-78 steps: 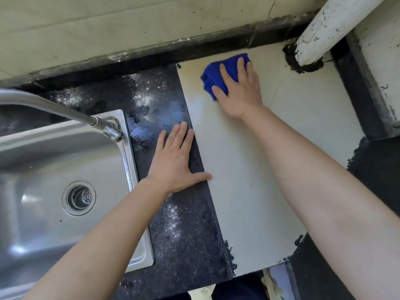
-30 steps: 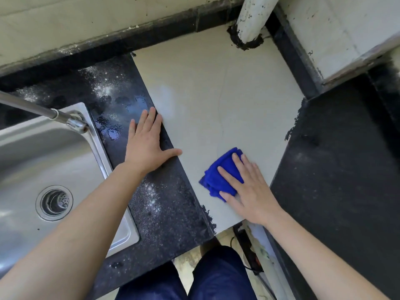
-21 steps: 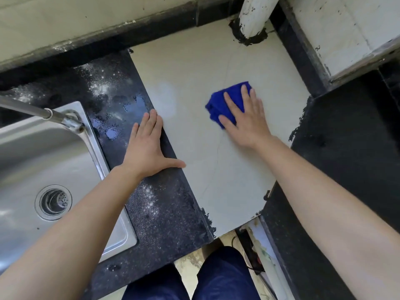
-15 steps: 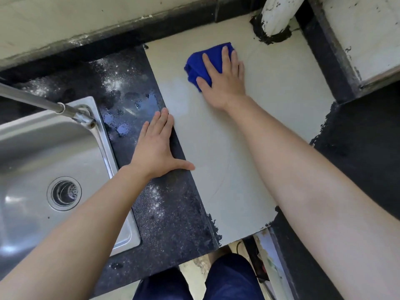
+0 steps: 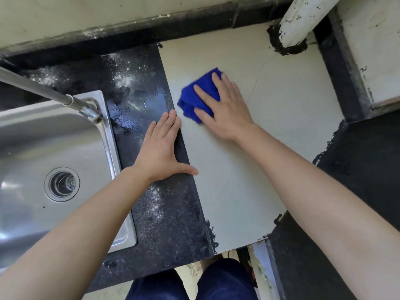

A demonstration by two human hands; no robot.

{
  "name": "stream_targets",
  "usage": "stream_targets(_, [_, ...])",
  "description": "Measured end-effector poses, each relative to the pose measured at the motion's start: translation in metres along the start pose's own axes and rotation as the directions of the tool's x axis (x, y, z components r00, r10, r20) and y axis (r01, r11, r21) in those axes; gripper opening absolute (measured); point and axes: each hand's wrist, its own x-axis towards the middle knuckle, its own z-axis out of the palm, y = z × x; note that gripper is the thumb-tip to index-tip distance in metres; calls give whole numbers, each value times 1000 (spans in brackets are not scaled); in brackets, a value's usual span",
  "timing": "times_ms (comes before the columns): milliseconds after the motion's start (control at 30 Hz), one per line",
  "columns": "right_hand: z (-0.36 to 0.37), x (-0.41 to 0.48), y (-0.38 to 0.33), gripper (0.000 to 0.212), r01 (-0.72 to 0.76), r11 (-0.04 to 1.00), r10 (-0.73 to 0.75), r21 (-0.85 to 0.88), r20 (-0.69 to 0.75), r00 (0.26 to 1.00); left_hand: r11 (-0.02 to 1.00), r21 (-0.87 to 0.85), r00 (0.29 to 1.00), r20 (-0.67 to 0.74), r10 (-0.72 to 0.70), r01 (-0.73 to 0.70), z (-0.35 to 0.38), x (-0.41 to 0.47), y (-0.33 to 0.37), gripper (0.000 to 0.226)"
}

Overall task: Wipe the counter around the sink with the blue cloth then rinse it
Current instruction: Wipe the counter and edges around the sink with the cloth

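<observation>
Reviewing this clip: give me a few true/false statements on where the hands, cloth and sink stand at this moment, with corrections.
1. The right hand presses the blue cloth flat on the pale tile. True.
2. The left hand grips the tap. False: it lies flat on the dark counter, apart from the tap.
3. The cloth lies in the sink. False: it is on the tile, right of the dark counter strip.
4. Water droplets show on the dark counter beyond the left fingertips. True.
5. Water runs from the tap. False: no stream is visible.
</observation>
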Motion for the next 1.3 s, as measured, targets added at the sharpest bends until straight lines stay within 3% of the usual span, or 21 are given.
stream_targets(233, [-29,123,-59,65,-178,984,177,-30,-43,983,1000,-25,1000,-27,1,-2,5,3,-5,148])
stream_targets(367, [-25,115,-48,64,-123,992,124,20,-37,992,1000,-15,1000,-18,-1,1,4,4,-6,148])
stream_targets(633, [31,-31,-30,61,-86,991,94,104,-74,993,999,-35,1000,2,-7,7,-1,0,-2,151])
stream_targets(800, [78,-186,-45,62,-176,970,182,168,-24,983,1000,15,1000,4,6,-6,-3,-4,-1,149])
stream_targets(933, [98,-287,-42,64,-276,959,271,60,80,959,998,68,999,-43,-5,8,-3,-13,5,140])
stream_targets(1067, [94,-310,-29,63,-296,954,292,42,90,952,993,102,986,-150,70,-55,14,-48,21,107])
stream_targets(1300, [77,-265,0,67,-403,907,391,119,110,914,997,58,996,-67,50,-46,62,-110,37,104])
